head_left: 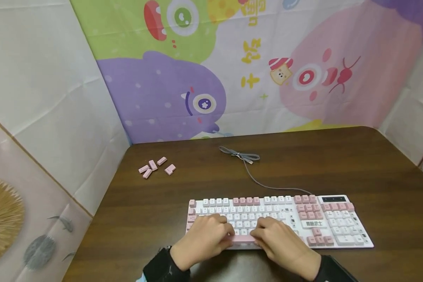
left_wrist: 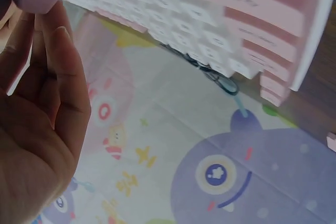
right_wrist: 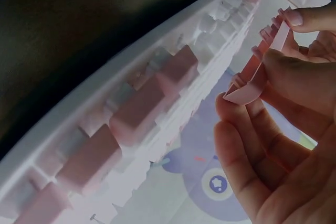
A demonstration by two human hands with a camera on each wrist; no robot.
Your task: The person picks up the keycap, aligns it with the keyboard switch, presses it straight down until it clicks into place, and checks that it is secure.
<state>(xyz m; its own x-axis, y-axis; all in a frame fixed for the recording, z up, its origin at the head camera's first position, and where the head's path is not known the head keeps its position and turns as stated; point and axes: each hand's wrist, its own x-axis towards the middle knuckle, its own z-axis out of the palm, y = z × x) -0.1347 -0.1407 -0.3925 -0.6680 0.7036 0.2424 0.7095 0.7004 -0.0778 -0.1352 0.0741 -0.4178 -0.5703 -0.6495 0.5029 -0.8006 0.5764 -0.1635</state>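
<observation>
A long pink spacebar keycap point(head_left: 242, 238) is held between both hands above the front edge of a white and pink keyboard point(head_left: 308, 224). My left hand point(head_left: 207, 237) pinches its left end; in the left wrist view that end of the spacebar point(left_wrist: 35, 1) shows between thumb and fingers. My right hand point(head_left: 282, 243) pinches the other end. In the right wrist view the spacebar point(right_wrist: 257, 72) is clear of the keys, and small stems stand out on its underside. The keyboard's lower left keys are hidden behind my left hand.
Several loose pink keycaps point(head_left: 152, 165) lie at the back left of the brown table point(head_left: 155, 219). A bundled grey cable point(head_left: 244, 156) lies behind the keyboard and runs to its back edge. A cartoon-printed cloth point(head_left: 253, 105) hangs behind the table.
</observation>
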